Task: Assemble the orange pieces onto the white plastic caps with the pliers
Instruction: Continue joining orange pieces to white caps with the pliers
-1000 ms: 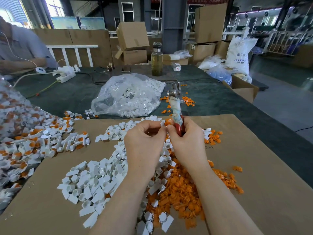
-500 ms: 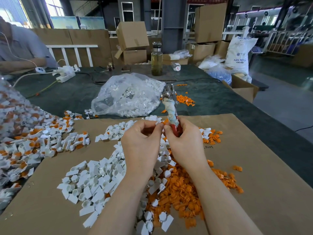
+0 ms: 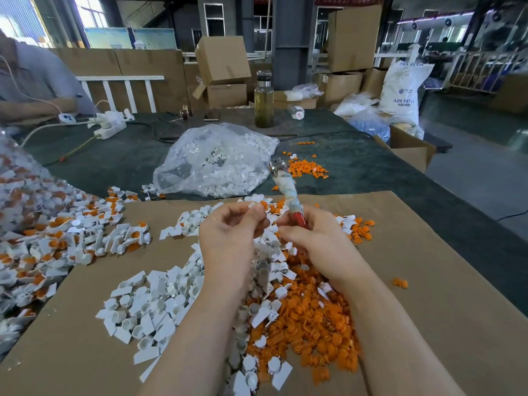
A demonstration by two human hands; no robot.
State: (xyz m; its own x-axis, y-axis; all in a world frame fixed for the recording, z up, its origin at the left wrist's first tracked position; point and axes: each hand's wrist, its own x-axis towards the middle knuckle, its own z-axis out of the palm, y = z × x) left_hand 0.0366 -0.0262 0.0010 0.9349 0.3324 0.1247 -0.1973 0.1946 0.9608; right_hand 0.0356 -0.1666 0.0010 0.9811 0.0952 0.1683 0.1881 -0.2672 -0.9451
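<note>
My right hand [image 3: 317, 238] grips the pliers [image 3: 287, 192] by their red handle, the cloth-wrapped shaft and metal jaws pointing up and away. My left hand [image 3: 228, 235] pinches a white plastic cap [image 3: 255, 205] between thumb and fingers, just left of the pliers. Below my hands lies a heap of loose white caps [image 3: 154, 307] on the left and a heap of orange pieces [image 3: 311, 324] on the right, both on brown cardboard [image 3: 443, 281].
Assembled white-and-orange caps [image 3: 43, 247] pile up at the left. A clear bag of white caps [image 3: 217, 161] and scattered orange pieces [image 3: 305, 168] lie on the dark table behind. A bottle [image 3: 263, 100], a power strip [image 3: 110, 128], boxes and a seated person [image 3: 34, 81] are farther back.
The pliers' head has swung left and tilted. My hands have parted slightly, and the left hand has lifted the cap a little higher.
</note>
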